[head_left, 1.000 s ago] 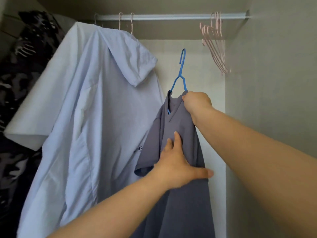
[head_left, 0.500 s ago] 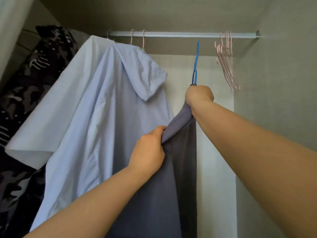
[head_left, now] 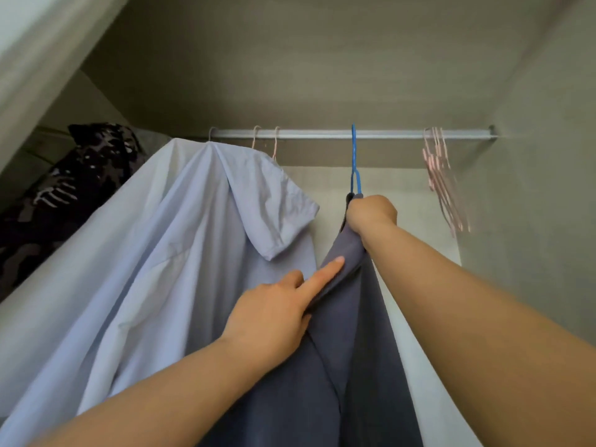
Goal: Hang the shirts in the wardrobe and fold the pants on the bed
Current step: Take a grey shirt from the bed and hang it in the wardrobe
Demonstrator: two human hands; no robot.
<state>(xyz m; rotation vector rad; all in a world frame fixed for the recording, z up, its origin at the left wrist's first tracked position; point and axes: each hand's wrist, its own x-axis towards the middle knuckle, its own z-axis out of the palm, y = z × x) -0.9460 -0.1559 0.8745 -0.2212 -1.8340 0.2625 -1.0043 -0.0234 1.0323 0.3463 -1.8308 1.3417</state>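
Hanger (head_left: 354, 169) at rail (head_left: 390, 133), right hand (head_left: 371, 213) gripping grey shirt (head_left: 358, 366) (gap before pink hangers (head_left: 441, 185))

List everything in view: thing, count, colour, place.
rail: one, silver, across the wardrobe top
blue hanger: one, blue, hook at the rail, carrying the grey shirt
grey shirt: one, dark grey, centre, on the blue hanger
light blue shirt: one, pale blue, hanging left of the grey shirt
pink hangers: several, pink, bare, bunched at the rail's right end
patterned garment: one, black with pale marks, far left
left hand: one, grips a fold of the grey shirt, forefinger straight
right hand: one, grips the grey shirt's neck under the hanger hook
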